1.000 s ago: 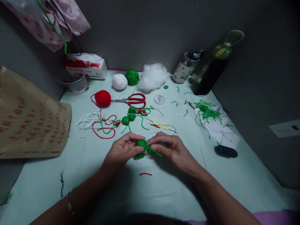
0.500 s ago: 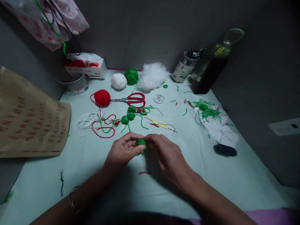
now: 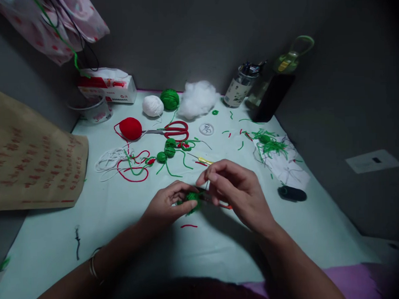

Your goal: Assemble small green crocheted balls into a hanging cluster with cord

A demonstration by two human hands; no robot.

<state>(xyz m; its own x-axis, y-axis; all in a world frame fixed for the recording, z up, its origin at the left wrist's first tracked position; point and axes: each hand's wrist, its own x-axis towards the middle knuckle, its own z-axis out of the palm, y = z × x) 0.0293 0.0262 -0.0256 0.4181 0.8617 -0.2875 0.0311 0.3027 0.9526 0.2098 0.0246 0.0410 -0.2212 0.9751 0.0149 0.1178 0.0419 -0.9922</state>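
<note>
My left hand (image 3: 170,203) holds a small green crocheted piece (image 3: 192,202) between thumb and fingers. My right hand (image 3: 236,189) is just right of it, thumb and index finger pinched on something thin that I cannot make out, perhaps a needle or yarn. Under the right hand shows an orange-handled tool (image 3: 227,206), mostly hidden; whether the hand touches it is unclear. Beyond the hands lie small green crocheted balls (image 3: 170,151) with yarn tails, and a yellow-handled crochet hook (image 3: 204,160), partly covered by the right hand. A short red yarn piece (image 3: 189,226) lies nearer me.
Farther back are red-handled scissors (image 3: 175,131), a red yarn ball (image 3: 130,128), white yarn ball (image 3: 152,106), green yarn ball (image 3: 169,99) and white stuffing (image 3: 199,99). A paper bag (image 3: 39,164) stands left; a pen cup (image 3: 238,89), bottle (image 3: 272,97) and yarn scraps (image 3: 271,147) are right.
My right hand has moved right and slightly up, away from the green piece, and its fingers are raised. An orange-handled tool now shows beneath it. The view has shifted slightly.
</note>
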